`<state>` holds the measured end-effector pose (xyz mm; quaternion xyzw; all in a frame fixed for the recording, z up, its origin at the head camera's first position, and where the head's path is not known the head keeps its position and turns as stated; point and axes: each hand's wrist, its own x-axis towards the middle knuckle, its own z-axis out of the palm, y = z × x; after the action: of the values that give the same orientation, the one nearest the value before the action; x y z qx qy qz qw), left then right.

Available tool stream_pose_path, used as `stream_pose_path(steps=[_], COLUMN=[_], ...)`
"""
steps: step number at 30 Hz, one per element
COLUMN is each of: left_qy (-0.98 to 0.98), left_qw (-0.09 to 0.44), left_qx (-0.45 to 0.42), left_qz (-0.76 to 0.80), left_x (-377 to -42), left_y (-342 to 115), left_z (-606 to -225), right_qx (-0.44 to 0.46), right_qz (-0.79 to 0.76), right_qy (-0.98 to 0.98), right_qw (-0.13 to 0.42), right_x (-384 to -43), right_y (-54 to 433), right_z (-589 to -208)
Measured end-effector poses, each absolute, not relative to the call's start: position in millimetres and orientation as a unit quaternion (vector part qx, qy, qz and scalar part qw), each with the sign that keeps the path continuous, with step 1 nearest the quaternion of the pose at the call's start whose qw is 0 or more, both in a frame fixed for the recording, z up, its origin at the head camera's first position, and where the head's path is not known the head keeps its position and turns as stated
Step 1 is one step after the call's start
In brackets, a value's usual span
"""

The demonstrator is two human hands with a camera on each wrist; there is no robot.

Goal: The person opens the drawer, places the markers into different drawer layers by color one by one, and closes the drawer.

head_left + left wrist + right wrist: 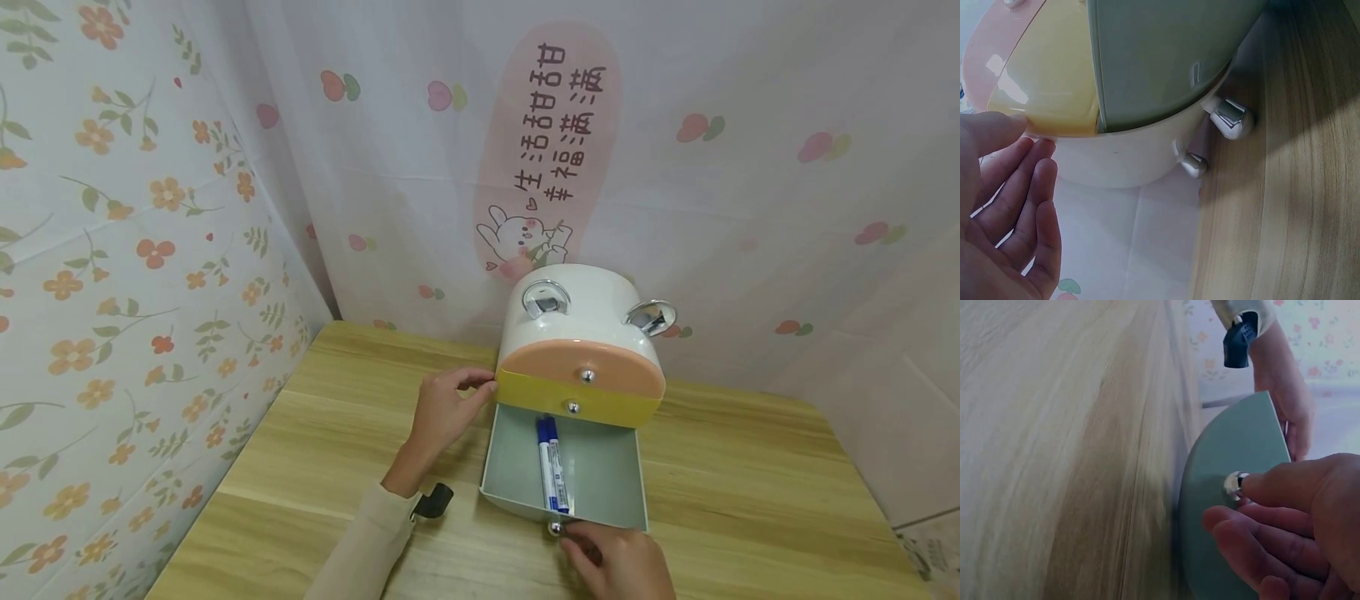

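A white drawer cabinet (577,292) with a rounded top and silver ears stands on the table. Its orange drawer (551,358) and yellow drawer (528,392) are closed. The pale green bottom drawer (607,467) is pulled out, and two blue-and-white markers (551,475) lie side by side in it. My left hand (446,408) holds the cabinet's left corner, thumb on the yellow front and fingertips at the white side (1116,159). On the drawer's round silver knob (1234,486), my right hand (1297,531) pinches with thumb and fingers; the index contact is partly hidden.
The wood-grain table (300,467) extends on both sides of the cabinet. Behind it hangs a white printed cloth (405,208), with a flowered cloth (150,250) along the left. Silver feet (1232,119) show under the cabinet. A black device (433,502) sits at the left wrist.
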<state>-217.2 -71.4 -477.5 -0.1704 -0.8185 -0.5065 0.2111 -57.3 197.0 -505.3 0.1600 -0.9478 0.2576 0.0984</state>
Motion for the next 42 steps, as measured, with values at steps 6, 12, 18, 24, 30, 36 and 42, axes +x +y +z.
stream_pose_path(steps=[6, 12, 18, 24, 30, 36, 42], left_qy=[-0.82, -0.82, -0.82, -0.82, -0.818, -0.816, -0.815], left_qw=[0.213, 0.214, 0.213, 0.213, 0.212, 0.218, 0.219], left_qx=[-0.171, -0.17, -0.168, -0.169, -0.169, -0.174, -0.176], left_qz=[-0.503, -0.502, -0.503, -0.504, -0.507, -0.507, -0.507], left_x=[-217.7, -217.2, -217.5, -217.7, -218.8, -219.5, -219.7], left_y=[-71.0, -70.8, -70.9, -71.0, -71.3, -71.8, -72.0], left_z=[-477.6, -477.4, -477.5, -477.4, -479.3, -480.1, -480.2], right_qx=[0.149, 0.145, 0.146, 0.143, 0.151, 0.162, 0.156], right_qz=[0.244, 0.244, 0.247, 0.251, 0.247, 0.242, 0.245], right_qy=[-0.953, -0.954, -0.949, -0.945, -0.94, -0.933, -0.931], right_qw=[0.097, 0.092, 0.132, 0.153, 0.181, 0.213, 0.221], right_x=[-58.8, -59.9, -61.2, -67.3, -74.8, -82.8, -91.9], right_y=[195.3, 197.0, 194.3, 194.0, 197.3, 199.0, 199.6], right_z=[-507.4, -508.1, -508.2, -508.6, -510.9, -510.9, -510.1])
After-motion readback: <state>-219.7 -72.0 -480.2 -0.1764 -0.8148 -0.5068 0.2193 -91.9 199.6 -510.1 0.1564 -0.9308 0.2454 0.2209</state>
